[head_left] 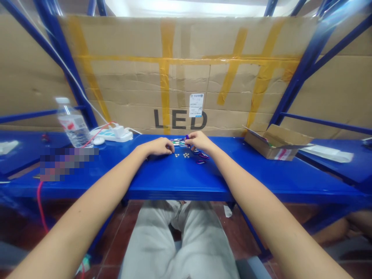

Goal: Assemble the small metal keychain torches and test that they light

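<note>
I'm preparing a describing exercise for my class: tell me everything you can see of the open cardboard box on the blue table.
The cardboard box is brown and low-sided, with its flaps spread open. A whitish label with pinkish marks is on its near wall. Inside, a greenish bit is too blurred to identify. It stands upright on the table, turned at an angle, right of the right hand, which does not touch it.

SURFACE: you had a blue table (180,180) before you | MIDDLE: small silvery pieces (186,155) lay in two clusters, slender shiny pieces (176,142) just beyond, purple clips (201,162) to your right of them | LEFT: a clear bottle (76,128) stood near your white power strip (107,135) | RIGHT: an open cardboard box (271,147) sat well apart
</note>
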### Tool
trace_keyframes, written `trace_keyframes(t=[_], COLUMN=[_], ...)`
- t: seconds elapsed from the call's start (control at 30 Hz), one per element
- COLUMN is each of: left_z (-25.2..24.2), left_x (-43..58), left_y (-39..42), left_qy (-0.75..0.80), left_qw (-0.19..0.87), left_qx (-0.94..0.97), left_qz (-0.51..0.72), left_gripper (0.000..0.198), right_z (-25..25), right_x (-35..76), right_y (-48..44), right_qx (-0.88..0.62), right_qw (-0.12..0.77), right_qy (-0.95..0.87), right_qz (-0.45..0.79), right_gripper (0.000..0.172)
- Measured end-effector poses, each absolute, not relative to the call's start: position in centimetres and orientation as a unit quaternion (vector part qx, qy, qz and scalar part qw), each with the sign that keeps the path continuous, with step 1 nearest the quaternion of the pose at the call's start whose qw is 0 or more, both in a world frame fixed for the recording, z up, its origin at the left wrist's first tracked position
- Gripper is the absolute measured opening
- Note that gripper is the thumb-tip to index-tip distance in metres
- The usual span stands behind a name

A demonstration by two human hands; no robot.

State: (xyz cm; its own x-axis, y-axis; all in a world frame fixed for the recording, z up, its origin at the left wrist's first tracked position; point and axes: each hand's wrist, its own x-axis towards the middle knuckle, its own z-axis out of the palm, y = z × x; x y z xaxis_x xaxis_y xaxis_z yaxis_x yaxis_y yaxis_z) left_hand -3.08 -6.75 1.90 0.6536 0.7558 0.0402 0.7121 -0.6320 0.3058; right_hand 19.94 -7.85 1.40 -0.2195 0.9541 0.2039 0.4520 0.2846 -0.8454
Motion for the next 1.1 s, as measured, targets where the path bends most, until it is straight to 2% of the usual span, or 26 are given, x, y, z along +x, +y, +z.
trace_keyframes(t=[0.2, 0.33, 0.43, 0.63, 0.77, 1.1], left_z=[2.2, 2.1, 2.0, 1.9, 2.2, 2.8], left_x=[-4.4, -5.0, -5.2, -5.4, -5.3, -4.6], left_y=[-6.2, -5.6, -5.3, -5.2, -5.5, -6.6], left_qy=[0.429, 0.451, 0.44, 0.445, 0.46, 0.483], left_qw=[0.185, 0.153, 0.162, 0.178, 0.159, 0.128], left_qx=[0.88, 0.874, 0.879, 0.876, 0.872, 0.864], left_qz=[0.087, 0.099, 0.085, 0.061, 0.053, 0.054], left_gripper=[0.024, 0.03, 0.029, 0.023, 0.018, 0.013], right_z=[1.7, 1.8, 1.5, 0.3, 0.1, -0.4], right_x=[19.9, 19.5, 19.2, 18.7, 18.4, 18.3], right_y=[-8.6, -9.3, -9.3, -8.1, -8.1, -7.7], right_qx=[-0.444, -0.369, -0.382, -0.457, -0.452, -0.457], right_qw=[0.344, 0.331, 0.33, 0.348, 0.347, 0.321], right_qy=[-0.739, -0.767, -0.782, -0.802, -0.807, -0.816], right_qz=[0.372, 0.408, 0.365, 0.165, 0.156, 0.147], right_gripper=[0.005, 0.017, 0.019, 0.009, 0.014, 0.004])
